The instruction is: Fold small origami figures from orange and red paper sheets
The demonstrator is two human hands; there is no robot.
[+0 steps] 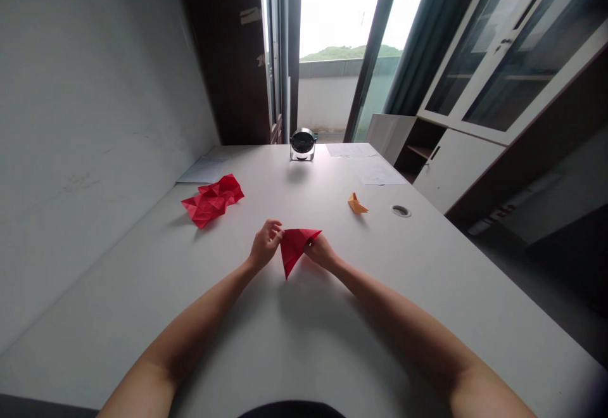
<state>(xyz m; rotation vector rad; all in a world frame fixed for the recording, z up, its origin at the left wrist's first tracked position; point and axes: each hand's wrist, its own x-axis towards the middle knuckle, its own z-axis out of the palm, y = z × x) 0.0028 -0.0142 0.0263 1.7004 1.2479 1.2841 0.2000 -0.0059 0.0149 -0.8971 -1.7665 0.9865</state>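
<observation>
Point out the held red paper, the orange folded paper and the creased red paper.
Held red paper [292, 246]: head view, middle of its triangular face.
Orange folded paper [355, 205]: head view, on its folded body.
Creased red paper [212, 201]: head view, on its middle.

The red folded paper [291, 247] forms a creased, roughly triangular shape below the frame's centre, broad edge uppermost, narrow tip pointing toward the bottom.
</observation>
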